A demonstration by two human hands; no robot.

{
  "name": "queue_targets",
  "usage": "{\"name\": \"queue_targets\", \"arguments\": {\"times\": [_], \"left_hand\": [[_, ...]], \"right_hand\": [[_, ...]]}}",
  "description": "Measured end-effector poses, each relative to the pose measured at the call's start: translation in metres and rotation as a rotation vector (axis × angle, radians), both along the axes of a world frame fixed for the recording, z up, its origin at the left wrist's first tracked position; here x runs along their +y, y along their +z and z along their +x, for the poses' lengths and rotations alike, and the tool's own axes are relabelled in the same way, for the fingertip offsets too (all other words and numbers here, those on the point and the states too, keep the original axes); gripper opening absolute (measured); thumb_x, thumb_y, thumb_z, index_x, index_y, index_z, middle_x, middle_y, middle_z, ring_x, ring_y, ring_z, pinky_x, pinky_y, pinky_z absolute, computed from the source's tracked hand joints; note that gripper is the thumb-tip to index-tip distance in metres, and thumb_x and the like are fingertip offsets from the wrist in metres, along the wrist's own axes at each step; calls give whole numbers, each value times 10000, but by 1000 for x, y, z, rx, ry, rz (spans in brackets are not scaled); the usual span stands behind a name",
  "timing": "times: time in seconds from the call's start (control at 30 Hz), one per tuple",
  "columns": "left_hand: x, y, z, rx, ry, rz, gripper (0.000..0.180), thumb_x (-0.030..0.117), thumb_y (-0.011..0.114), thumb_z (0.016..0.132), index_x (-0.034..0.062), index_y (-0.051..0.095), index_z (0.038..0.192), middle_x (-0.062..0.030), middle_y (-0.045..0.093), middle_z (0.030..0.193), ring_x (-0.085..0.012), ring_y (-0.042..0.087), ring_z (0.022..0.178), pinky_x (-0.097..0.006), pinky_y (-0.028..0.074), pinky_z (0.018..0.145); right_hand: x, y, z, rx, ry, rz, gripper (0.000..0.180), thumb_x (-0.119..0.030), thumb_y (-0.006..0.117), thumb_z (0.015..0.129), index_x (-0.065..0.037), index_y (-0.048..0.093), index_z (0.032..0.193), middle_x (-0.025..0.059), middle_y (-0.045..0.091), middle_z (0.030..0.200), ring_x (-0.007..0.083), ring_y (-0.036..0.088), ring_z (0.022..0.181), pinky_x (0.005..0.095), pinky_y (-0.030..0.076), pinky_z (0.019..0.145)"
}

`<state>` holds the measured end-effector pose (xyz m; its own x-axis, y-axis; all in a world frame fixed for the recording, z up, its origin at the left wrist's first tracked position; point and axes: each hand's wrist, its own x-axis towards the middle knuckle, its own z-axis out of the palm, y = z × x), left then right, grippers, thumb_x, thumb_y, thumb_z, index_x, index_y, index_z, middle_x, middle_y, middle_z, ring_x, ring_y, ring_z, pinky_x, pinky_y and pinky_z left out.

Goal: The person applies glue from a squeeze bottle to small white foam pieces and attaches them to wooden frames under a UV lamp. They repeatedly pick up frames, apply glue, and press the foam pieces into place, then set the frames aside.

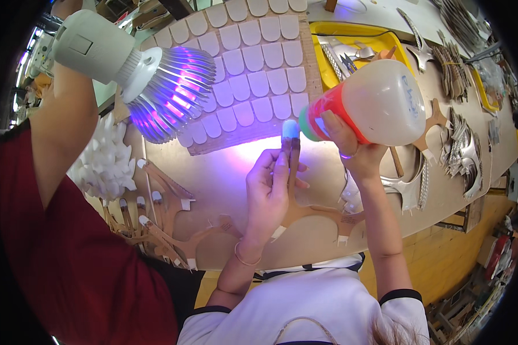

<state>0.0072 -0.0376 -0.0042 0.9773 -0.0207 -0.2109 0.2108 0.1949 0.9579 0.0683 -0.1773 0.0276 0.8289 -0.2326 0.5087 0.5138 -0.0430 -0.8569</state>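
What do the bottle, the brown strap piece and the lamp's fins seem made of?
Bottle: probably smooth plastic, its body milky and translucent.
Brown strap piece: perhaps leather or an imitation, given its matte tan surface.
Lamp's fins: likely metal, glossy, thin ridges reflecting purple light.

Person wears white short-slv. top (305,296) w/ blk trim (402,294) on both sleeves; thin bracelet (248,262), L wrist (253,248); apparent ring (347,156), R hand (360,161); thin chain-like necklace (301,318), approx. at neckline.
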Motion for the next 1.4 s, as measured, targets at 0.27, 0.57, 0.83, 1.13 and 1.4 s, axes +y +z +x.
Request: {"name": "queue_targets", "arguments": {"times": [0.27,0.57,0.83,1.13,1.4], "left_hand": [[-4,-4,3,-46,-9,69,236,178,421,1007,-29,535,1000,-98,640,846,-126,616,638,-249,513,584],[-1,-3,1,-50,3,81,245,186,409,1011,-22,534,985,-119,633,845,-144,624,673,-270,541,597],[-4,-3,0,-54,22,28,228,166,419,1006,-30,535,991,-100,638,842,-120,610,625,-250,517,589],[0,0,-2,-21,22,18,232,177,421,1008,-25,534,1001,-98,633,848,-122,605,644,-251,523,598],[-8,3,-1,-122,53,25,213,145,430,1001,-37,542,1002,-67,618,825,-91,586,664,-246,534,612]], "right_hand": [[6,4,2,12,104,14,289,-148,838,693,-39,670,902,35,690,832,126,655,741,268,529,662],[-14,1,1,-22,36,-207,332,-172,845,686,-31,663,925,34,685,844,125,652,744,271,525,679],[-5,0,-12,71,-4,100,383,-203,858,670,-24,651,937,35,668,834,139,643,740,279,535,681],[-7,-4,-18,147,-48,116,402,-227,857,661,-44,648,951,35,663,910,142,639,806,292,529,710],[-10,-33,-34,14,121,-521,482,-316,789,729,-129,598,1130,7,641,1019,163,621,919,335,503,827]]}}
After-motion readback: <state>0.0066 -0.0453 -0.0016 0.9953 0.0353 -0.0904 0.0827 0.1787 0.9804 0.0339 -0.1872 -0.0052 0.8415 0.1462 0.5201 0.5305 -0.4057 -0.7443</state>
